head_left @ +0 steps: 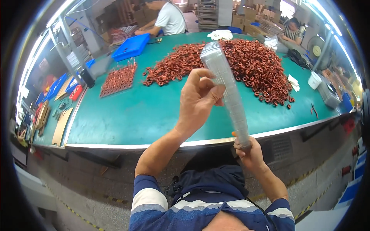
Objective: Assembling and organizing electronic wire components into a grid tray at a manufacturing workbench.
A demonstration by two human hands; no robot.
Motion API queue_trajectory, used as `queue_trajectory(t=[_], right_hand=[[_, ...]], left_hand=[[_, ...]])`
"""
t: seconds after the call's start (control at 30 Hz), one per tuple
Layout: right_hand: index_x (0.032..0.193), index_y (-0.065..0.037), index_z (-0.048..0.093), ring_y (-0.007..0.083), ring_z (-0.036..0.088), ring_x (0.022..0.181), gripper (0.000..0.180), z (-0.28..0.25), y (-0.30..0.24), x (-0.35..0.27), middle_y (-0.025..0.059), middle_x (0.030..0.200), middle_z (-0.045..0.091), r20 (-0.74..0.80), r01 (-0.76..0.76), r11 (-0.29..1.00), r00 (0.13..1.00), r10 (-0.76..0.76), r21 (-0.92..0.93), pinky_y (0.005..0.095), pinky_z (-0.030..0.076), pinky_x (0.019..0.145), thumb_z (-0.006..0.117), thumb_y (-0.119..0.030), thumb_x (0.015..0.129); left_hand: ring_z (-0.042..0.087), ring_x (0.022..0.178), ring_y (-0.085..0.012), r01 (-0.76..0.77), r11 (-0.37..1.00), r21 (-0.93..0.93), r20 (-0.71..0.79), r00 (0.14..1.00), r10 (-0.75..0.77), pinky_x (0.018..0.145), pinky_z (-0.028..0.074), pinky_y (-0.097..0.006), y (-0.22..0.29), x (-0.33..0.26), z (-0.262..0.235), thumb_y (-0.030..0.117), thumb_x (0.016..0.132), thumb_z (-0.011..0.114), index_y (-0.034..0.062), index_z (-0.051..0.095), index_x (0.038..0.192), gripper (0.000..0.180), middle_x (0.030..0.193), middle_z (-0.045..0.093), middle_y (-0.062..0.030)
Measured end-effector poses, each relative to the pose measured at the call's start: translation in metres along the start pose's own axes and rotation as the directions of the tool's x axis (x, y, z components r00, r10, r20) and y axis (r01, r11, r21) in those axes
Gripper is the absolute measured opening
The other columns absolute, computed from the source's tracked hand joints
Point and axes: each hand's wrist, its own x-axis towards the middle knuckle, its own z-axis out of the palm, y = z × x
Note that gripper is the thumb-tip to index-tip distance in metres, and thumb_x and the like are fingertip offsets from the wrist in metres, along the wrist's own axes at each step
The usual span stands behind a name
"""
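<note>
A stack of clear plastic trays point(228, 86) is held up on edge over the front of the green table point(127, 119). My right hand point(249, 152) is wrapped round its lower end, near the table's front edge. Higher up, my left hand point(201, 92) has its fingers curled, with thumb and fingertips pinching the stack's left side. Behind the stack lies a wide heap of small reddish-brown rings point(258, 69), partly hidden by it. To the left, a clear tray filled with reddish ring parts point(119, 79) rests flat on the table.
A blue bin point(131, 47) stands at the table's far left. Pliers point(314, 111) and a white cup point(314, 80) are at the right. White gloves point(220, 35) lie at the far edge. Two people point(169, 18) sit beyond the table. Another workbench adjoins at left.
</note>
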Motion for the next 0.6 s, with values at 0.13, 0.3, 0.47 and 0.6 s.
queue_trajectory(t=[0.13, 0.3, 0.47, 0.6], right_hand=[[0.118, 0.004, 0.055, 0.015, 0.062, 0.071, 0.045, -0.006, -0.007, 0.001, 0.0115, 0.086, 0.065, 0.079, -0.118, 0.844, 0.979, 0.185, -0.523, 0.0237, 0.047, 0.057, 0.036, -0.033, 0.099], [0.126, -0.001, 0.053, 0.0229, 0.062, 0.094, 0.048, 0.008, -0.071, -0.013, 0.0116, 0.104, 0.063, 0.428, 0.447, -0.053, 0.807, -0.407, -0.893, 0.0324, 0.05, 0.079, 0.057, -0.036, 0.092], [0.136, -0.003, 0.042, 0.0221, 0.051, 0.112, 0.076, 0.08, -0.091, -0.015, 0.0096, 0.128, 0.046, 0.595, 0.642, -0.085, 0.643, -0.482, -0.762, 0.0325, 0.048, 0.081, 0.077, -0.029, 0.073], [0.138, -0.002, 0.041, 0.0151, 0.062, 0.087, 0.066, 0.077, -0.089, 0.0, 0.0079, 0.103, 0.059, 0.503, 0.677, 0.285, 0.711, -0.491, -0.679, 0.0275, 0.052, 0.071, 0.074, -0.012, 0.081]], left_hand=[[0.059, 0.068, -0.0102, 0.002, 1.0, 0.027, 0.029, 1.0, -0.002, 0.059, 0.051, -0.024, 0.003, 0.002, -0.016, -0.002, 0.088, 0.061, 0.0042, 0.045, 0.104, 0.023, 0.081, 0.062, -0.0065], [0.058, 0.07, -0.0087, -0.034, 0.999, -0.005, 0.161, 0.986, 0.034, 0.058, 0.05, -0.023, 0.004, 0.0, -0.018, -0.004, 0.088, 0.062, 0.0039, 0.046, 0.102, 0.022, 0.081, 0.06, -0.0036], [0.058, 0.069, -0.0079, -0.028, 0.999, 0.021, 0.246, 0.969, 0.022, 0.058, 0.05, -0.024, 0.003, -0.001, 0.01, -0.004, 0.087, 0.062, 0.003, 0.048, 0.099, 0.02, 0.08, 0.06, -0.0032], [0.058, 0.068, -0.0077, -0.063, 0.996, 0.065, 0.284, 0.958, 0.042, 0.058, 0.049, -0.024, -0.001, 0.002, 0.018, -0.004, 0.087, 0.062, 0.0017, 0.048, 0.098, 0.019, 0.079, 0.061, -0.0044]])
